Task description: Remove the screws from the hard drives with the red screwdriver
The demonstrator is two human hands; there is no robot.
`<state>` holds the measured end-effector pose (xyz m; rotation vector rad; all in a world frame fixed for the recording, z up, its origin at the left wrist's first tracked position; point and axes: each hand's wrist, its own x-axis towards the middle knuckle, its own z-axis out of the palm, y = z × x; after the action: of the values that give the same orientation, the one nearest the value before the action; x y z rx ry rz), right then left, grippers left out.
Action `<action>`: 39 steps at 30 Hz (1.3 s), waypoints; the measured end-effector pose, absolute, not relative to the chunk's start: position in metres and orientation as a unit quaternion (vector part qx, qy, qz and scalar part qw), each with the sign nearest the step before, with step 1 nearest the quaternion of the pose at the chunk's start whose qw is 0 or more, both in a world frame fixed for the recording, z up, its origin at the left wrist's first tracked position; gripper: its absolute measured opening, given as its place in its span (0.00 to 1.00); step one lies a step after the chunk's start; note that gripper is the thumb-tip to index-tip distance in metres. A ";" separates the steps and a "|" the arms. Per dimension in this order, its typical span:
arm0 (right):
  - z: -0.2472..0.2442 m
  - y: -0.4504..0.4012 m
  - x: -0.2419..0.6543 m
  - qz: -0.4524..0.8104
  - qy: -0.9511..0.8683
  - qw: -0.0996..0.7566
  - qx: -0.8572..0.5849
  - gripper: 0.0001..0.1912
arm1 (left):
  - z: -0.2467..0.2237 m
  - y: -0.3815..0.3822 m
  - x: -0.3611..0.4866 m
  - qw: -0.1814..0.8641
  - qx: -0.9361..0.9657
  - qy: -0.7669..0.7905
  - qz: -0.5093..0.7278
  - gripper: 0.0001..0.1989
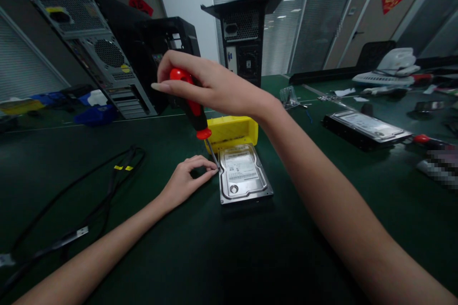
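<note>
A silver hard drive (240, 171) lies label side up on the dark green table in front of me. My right hand (195, 81) is wrapped around the red and black handle of a screwdriver (195, 114), tilted with its shaft pointing down. The tip meets the drive's left edge. Beside that same edge is my left hand (191, 176), thumb and fingertips pinched together right at the screwdriver tip. Whatever lies between those fingertips is too small to make out. Directly behind the drive, a yellow plastic bin (232, 131) stands on the table.
Computer cases stand at the back: a large one (107, 57) at left and another (245, 43) in the middle. Black cables (110, 186) lie at left. A second hard drive (368, 126) rests at right near a red-handled tool (424, 138). Blue bins (95, 114) sit back left.
</note>
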<state>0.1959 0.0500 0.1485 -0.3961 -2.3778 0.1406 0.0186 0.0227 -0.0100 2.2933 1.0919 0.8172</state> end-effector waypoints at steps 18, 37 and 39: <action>0.147 0.043 0.193 0.025 -0.918 0.359 -0.168 0.17 | -0.008 0.021 0.021 0.244 0.831 0.395 0.305 0.09; 0.151 0.040 0.196 -0.008 -0.920 0.321 -0.224 0.20 | -0.007 0.022 0.020 0.237 0.838 0.389 0.301 0.09; 0.150 0.039 0.196 -0.012 -0.919 0.327 -0.220 0.20 | -0.007 0.021 0.020 0.235 0.837 0.392 0.301 0.09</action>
<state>0.1960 0.0394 0.1500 -0.5767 -2.4079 -0.0325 0.0199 0.0210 -0.0072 2.2973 1.0745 0.8258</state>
